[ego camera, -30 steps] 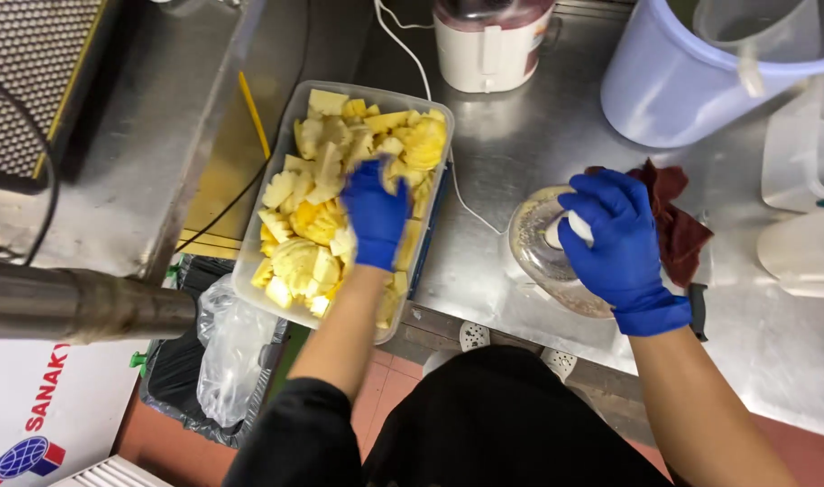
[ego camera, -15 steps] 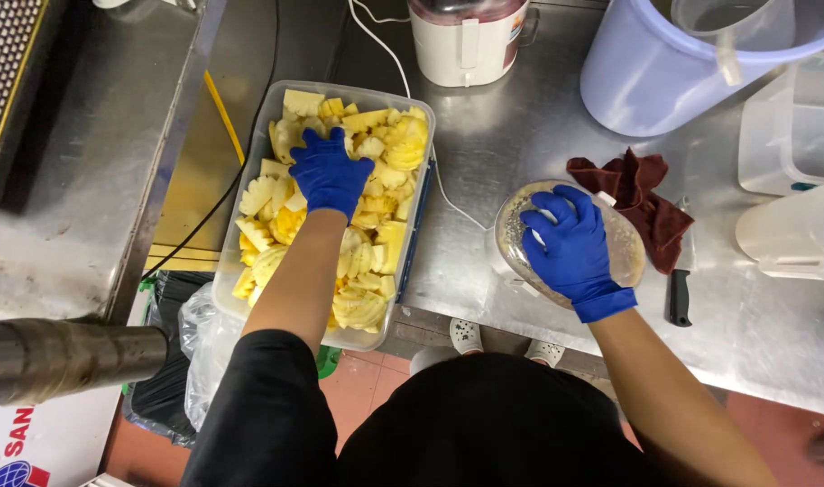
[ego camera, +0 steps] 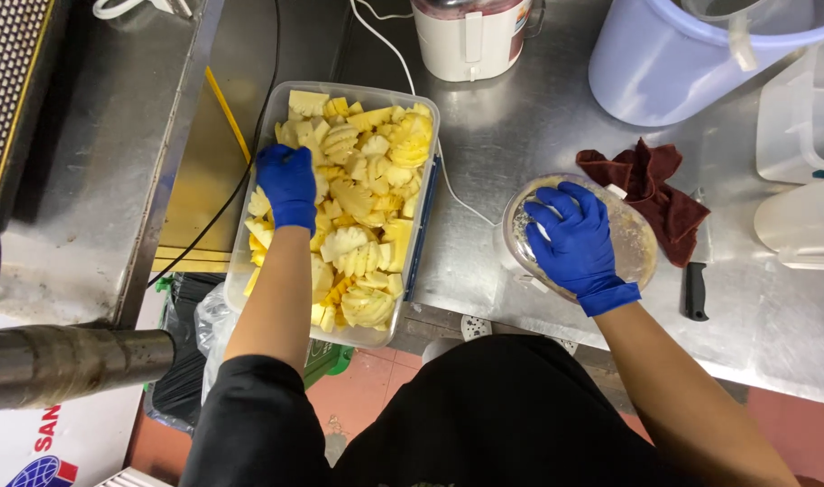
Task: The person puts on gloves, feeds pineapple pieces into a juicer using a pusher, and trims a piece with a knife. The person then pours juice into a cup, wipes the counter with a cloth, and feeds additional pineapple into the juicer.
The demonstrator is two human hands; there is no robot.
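A clear rectangular plastic tub (ego camera: 426, 135) full of yellow pineapple pieces (ego camera: 367, 203) sits on the steel counter. My left hand (ego camera: 287, 185), in a blue glove, is down among the pieces at the tub's left side, fingers curled over some of them. My right hand (ego camera: 574, 239), also gloved in blue, lies flat and spread on the clear round lid (ego camera: 637, 243) of a juicer or blender cup to the right of the tub. Whether the left hand grips a piece is hidden.
A dark red cloth (ego camera: 651, 185) lies right of the lid, with a black-handled knife (ego camera: 696, 280) beside it. A white appliance (ego camera: 470, 36) and a pale blue bucket (ego camera: 682, 63) stand at the back. Clear jugs (ego camera: 804, 180) sit far right. A metal pipe (ego camera: 69, 365) crosses lower left.
My left hand has moved from the middle of the tub to its left side. My right hand stays pressed on the round lid. The view has shifted.
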